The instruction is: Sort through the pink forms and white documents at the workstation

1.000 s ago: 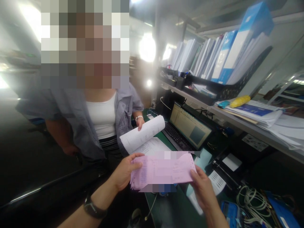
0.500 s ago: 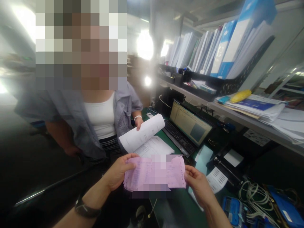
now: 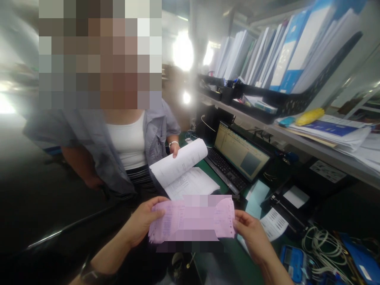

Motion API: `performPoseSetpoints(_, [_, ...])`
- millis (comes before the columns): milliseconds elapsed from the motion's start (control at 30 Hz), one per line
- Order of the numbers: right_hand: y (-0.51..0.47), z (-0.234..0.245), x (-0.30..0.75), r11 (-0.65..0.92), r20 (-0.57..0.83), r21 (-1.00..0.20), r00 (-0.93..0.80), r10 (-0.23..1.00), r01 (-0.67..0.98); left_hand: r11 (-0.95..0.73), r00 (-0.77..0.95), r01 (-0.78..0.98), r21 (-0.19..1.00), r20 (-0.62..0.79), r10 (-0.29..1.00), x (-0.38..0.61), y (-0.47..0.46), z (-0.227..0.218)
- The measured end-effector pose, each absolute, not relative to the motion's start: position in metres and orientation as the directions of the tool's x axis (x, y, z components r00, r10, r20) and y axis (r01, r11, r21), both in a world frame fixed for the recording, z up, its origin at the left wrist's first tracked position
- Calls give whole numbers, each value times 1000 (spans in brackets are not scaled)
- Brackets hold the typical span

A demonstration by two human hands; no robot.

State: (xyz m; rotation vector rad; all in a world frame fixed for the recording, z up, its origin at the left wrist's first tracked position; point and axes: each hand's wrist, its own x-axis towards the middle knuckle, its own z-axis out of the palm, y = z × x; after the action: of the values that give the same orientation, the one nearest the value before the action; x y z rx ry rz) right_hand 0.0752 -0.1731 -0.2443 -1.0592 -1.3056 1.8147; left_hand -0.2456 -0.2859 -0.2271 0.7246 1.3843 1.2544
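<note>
A bundle of pink paper forms (image 3: 169, 223) with perforated edges and printed lines stretches between my hands. My left hand (image 3: 151, 215) is closed on its left end, thumb on top and the fingers partly hidden behind it. At the right edge, by the row of holes, my right hand (image 3: 246, 227) pinches the forms between thumb and fingers. Blurred blocks cover the middle of the print. Just beyond lies a stack of white papers (image 3: 194, 184), its top sheets folded back by a co-worker's hand (image 3: 174, 149).
A co-worker in a grey shirt (image 3: 157, 130) stands opposite. An open laptop (image 3: 240, 154) sits on the green desk, with a printed label sheet (image 3: 274, 223), white cables (image 3: 323, 247) and a blue device (image 3: 292, 261) to the right. Above runs a shelf (image 3: 297, 136) with binders (image 3: 308, 43).
My left hand has shifted slightly left and down with the forms' left end, and my right hand slightly right. The view has also shifted a little. Both hands keep their hold.
</note>
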Motion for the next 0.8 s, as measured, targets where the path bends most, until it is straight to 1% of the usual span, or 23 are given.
performPoseSetpoints(233, [-171,-251,69,-345,-273,-936,-479,835,-67,261,-277,-176,949,-302,912,-249,-298,-239])
performPoseSetpoints(500, [-170,-246,63,-338,-275,-940,-467,840,-54,274,-291,-166,947,-313,904,-251,-304,-244])
performPoseSetpoints(800, [-168,-259,59,-351,-311,-936,-472,825,4,302,-302,-181,936,-345,889,-252,-308,-259])
